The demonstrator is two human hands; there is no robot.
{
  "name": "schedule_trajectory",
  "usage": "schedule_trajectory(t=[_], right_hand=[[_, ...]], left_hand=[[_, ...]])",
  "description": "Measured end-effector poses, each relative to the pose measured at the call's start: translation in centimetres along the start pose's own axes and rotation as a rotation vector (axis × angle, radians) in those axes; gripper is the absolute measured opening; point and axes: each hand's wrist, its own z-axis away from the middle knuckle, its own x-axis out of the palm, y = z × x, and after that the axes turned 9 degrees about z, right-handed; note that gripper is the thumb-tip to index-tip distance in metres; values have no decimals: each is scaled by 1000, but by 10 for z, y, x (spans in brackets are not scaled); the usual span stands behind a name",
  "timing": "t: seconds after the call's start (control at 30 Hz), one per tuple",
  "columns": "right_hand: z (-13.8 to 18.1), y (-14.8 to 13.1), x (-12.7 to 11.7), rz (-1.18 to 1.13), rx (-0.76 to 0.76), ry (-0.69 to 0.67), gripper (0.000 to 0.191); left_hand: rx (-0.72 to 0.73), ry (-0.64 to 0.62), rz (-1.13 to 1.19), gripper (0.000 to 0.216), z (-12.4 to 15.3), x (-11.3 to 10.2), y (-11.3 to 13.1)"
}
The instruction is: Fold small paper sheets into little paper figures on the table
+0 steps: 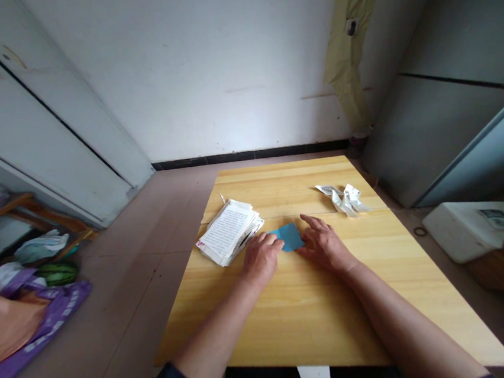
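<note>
A small blue folded paper (289,236) lies flat on the wooden table (318,319) between my hands. My left hand (261,258) rests on the paper's left edge with its fingers curled and pressed down on it. My right hand (324,242) lies at the paper's right edge, fingers stretched out and touching it. A stack of printed white sheets (229,231) sits just left of my left hand.
Crumpled white paper pieces (344,198) lie at the table's far right. Purple and orange bags (19,321) and a wooden rack (32,216) stand on the floor at left. A white box (474,227) sits at right. A wall is beyond the table.
</note>
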Motion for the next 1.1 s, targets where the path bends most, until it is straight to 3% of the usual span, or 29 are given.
schedule_trajectory(t=[0.13,0.33,0.63,0.9,1.1], right_hand=[[0,3,-1,-42,-86,13,9],[-1,17,8,-41,-254,84,48],[-3,16,11,105,-376,85,21],[-5,14,14,80,-453,136,19],[-3,0,11,10,-489,158,23]], left_hand=[[7,76,23,20,3,5,-1],[-18,140,45,13,8,8,1],[-14,188,62,13,8,15,-5],[17,253,44,14,9,19,-7],[25,223,94,17,10,12,-4]])
